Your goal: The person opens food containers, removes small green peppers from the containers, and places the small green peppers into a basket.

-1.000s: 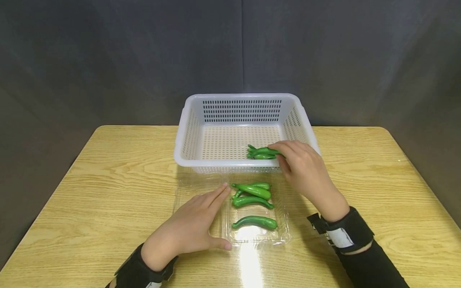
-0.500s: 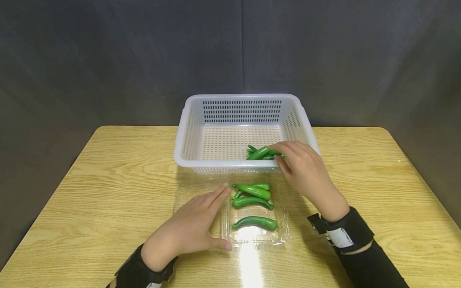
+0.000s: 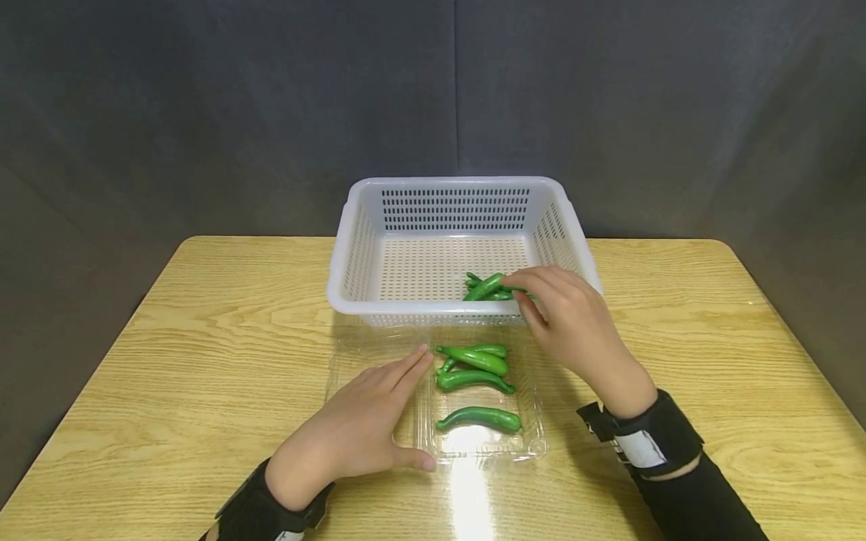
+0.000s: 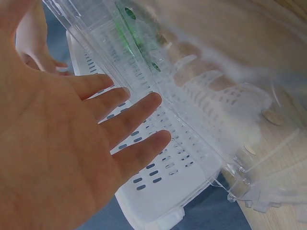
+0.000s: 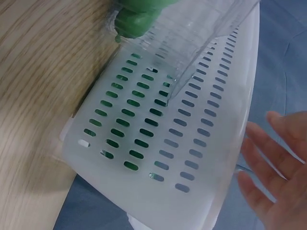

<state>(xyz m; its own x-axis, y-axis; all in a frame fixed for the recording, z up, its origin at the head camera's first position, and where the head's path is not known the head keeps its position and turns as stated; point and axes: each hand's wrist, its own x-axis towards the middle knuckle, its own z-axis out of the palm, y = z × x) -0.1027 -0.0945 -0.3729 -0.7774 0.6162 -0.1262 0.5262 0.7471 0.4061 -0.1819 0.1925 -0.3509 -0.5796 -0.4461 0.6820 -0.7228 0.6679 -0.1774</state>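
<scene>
My left hand rests with straight fingers at the hinge of a clear plastic clamshell box; its spread fingers also show in the left wrist view. Inside the box lie several green chili peppers, most at the far end and one curved pepper near the front. My right hand reaches over the front rim of a white perforated basket, its index fingertip right at the end of a tilted green pepper. In the right wrist view, nothing shows between its spread fingers.
The basket stands directly behind the box on a wooden table. More green peppers lie in its front right part, partly hidden by the rim and right hand. The box's clear lid lies opened to the left. A dark cloth hangs behind.
One pepper in the basket has turned to a slant near the right fingertips. The right hand's fingers have shifted slightly; the left hand and the box's peppers stay put.
</scene>
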